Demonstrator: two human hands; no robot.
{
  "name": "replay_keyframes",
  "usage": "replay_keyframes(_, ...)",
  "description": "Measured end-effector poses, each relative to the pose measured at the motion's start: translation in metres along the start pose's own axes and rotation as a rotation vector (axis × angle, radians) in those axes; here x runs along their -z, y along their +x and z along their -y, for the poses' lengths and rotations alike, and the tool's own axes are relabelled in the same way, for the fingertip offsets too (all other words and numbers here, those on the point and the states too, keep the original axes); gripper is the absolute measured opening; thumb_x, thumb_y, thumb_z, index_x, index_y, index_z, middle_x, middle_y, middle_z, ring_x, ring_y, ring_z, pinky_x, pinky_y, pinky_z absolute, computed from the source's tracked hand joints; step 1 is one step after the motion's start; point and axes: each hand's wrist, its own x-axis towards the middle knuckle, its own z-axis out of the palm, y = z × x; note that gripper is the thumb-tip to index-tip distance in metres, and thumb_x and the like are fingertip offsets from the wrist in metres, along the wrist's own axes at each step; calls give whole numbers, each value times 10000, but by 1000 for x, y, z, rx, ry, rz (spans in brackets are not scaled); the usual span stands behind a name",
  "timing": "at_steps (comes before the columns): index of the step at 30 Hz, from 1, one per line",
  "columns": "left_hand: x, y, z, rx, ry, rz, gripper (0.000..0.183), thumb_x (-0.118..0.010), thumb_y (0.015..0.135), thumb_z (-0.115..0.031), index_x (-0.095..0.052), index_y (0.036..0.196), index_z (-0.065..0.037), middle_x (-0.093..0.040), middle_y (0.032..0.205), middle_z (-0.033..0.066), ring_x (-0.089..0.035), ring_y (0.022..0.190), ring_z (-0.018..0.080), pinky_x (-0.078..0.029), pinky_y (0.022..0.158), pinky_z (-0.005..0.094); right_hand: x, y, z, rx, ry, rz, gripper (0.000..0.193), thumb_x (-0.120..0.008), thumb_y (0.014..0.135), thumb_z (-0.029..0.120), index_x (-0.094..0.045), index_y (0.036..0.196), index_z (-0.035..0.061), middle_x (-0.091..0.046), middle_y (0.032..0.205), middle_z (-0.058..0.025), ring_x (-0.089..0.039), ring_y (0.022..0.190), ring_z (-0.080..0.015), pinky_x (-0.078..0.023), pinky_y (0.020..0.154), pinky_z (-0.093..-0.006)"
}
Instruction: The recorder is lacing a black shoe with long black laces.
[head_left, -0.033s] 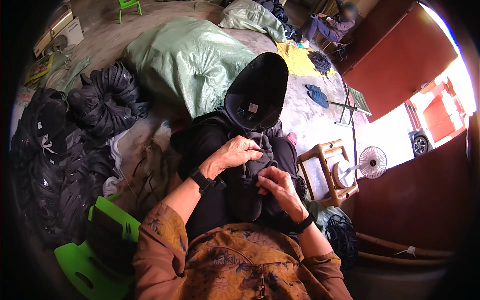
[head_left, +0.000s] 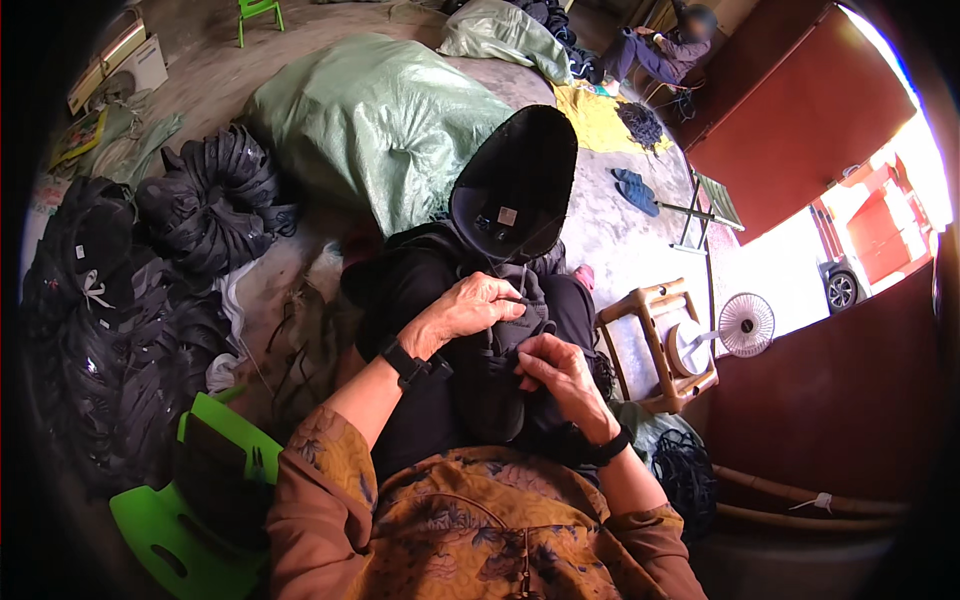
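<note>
A black shoe upper (head_left: 487,388) lies across my lap, with its rounded end toward me and a dark lace at its middle. My left hand (head_left: 478,303) is closed on its upper part, thumb and fingers pinched together near the lacing. Lower down on the right, my right hand (head_left: 552,366) is pinched at the upper's edge; what lies between its fingertips is too small and dark to make out. Just beyond my hands stands a hollow, black, oval piece (head_left: 520,165) with a small white label inside; how it joins the upper is unclear.
Piles of black shoe uppers (head_left: 130,330) lie at left, beside a green plastic chair (head_left: 222,420). A large pale-green sack (head_left: 370,120) is ahead. At right stand a wooden-framed stool (head_left: 645,300) with a white fan (head_left: 746,325) and a folding stool (head_left: 712,205). Another person (head_left: 660,50) sits far off.
</note>
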Motion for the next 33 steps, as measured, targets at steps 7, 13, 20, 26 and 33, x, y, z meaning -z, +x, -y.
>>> replay_keyframes(7, -1, -2, -1, -79, -41, -37, 310, -687, 852, -243, -697, 1037, 5, -710, 832, 152, -680, 789, 184, -511, 733, 320, -18, -6, -15, 86, -114, -208, 162, -621, 916, 79, -631, 1038, -28, -644, 800, -61, -615, 666, -103, -524, 595, -238)
replay_keyframes(13, -3, 1, -6, 13, 69, -41, 282, -675, 861, -205, -693, 1040, 11, -691, 778, 103, -637, 751, 128, -497, 703, 308, -23, 0, -9, 85, -87, -155, 199, -682, 872, 133, -619, 987, -17, -641, 769, -72, -622, 617, -142, -513, 572, -283)
replay_keyframes(20, -11, 1, 0, -10, 264, -131, 275, -653, 847, -194, -685, 1047, -8, -698, 881, 165, -685, 874, 282, -517, 773, 358, -33, 17, -8, 544, -1161, -436, 269, -639, 894, 235, -489, 751, 64, -541, 663, -120, -571, 558, -347, -412, 466, -418)
replay_keyframes(26, -23, -54, -32, -453, 518, -335, 553, -739, 728, -96, -537, 1240, -49, -547, 1233, 135, -487, 1169, 352, -402, 1005, 433, 13, -1, 109, 314, 56, -159, 308, -515, 1004, 290, -581, 854, 30, -678, 760, -126, -653, 584, -178, -530, 525, -289)
replay_keyframes(33, -25, -62, -47, -235, -97, -382, 91, -665, 875, -111, -664, 824, -35, -642, 799, 26, -610, 698, 128, -467, 615, 257, 4, -20, 184, 586, 750, 390, 381, -338, 1050, 366, -504, 1080, 24, -633, 1084, -292, -697, 817, -278, -579, 711, -374)
